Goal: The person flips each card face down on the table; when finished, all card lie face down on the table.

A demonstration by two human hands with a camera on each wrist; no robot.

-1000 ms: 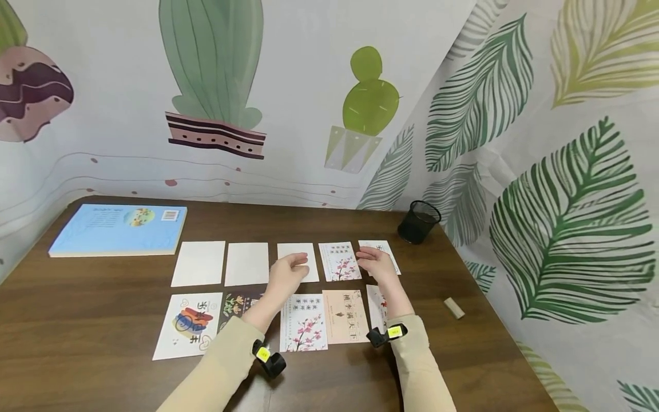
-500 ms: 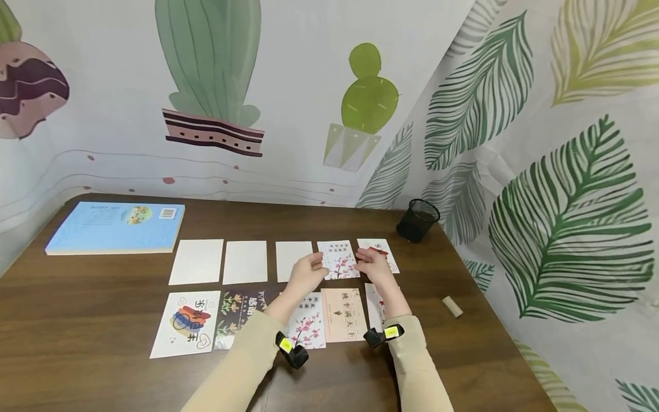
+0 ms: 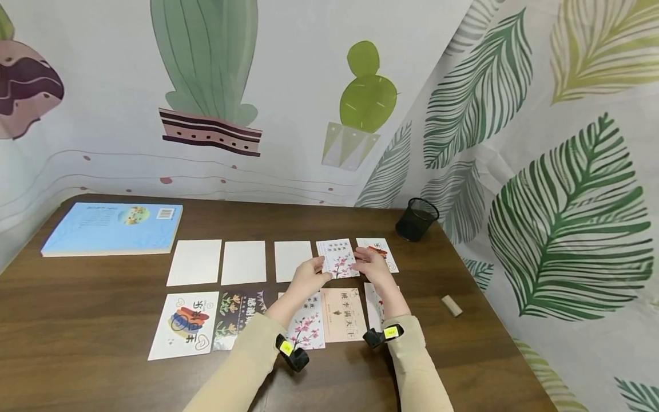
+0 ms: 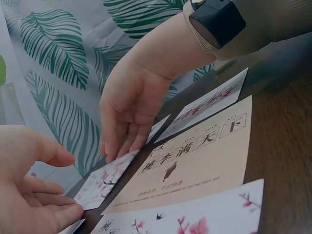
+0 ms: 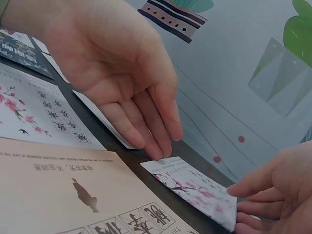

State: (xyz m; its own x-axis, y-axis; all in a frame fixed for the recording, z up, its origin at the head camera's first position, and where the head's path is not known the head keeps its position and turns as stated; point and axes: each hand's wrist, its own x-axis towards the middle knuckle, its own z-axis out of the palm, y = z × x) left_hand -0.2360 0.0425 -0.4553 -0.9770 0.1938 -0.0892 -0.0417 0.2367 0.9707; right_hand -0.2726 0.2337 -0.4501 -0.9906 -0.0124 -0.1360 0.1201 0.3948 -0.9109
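Note:
In the head view, a small card with pink blossoms [image 3: 340,264] lies in the back row between both hands. My right hand [image 3: 376,269] pinches its right edge; in the right wrist view the thumb lies on top of the card [image 5: 200,190] and the fingers are at its edge. On the other side, my left hand [image 3: 308,280] has its fingertips at the card's left edge, fingers fairly straight and thumb apart in the left wrist view. A matching larger blossom card [image 3: 307,332] is in the front row, partly behind the left arm, beside a peach card [image 3: 342,315].
Blank white cards [image 3: 194,262] fill the back row's left; a colourful card [image 3: 377,250] is at its right end. Front left are a smear-painted card [image 3: 185,323] and a dark floral card [image 3: 234,315]. A blue book [image 3: 113,229], black mesh cup [image 3: 417,220] and beige block [image 3: 452,305] stand around.
My left hand has moved right, from above a blank card to the blossom card's left edge. The right hand has closed on its right edge, and the card has turned slightly.

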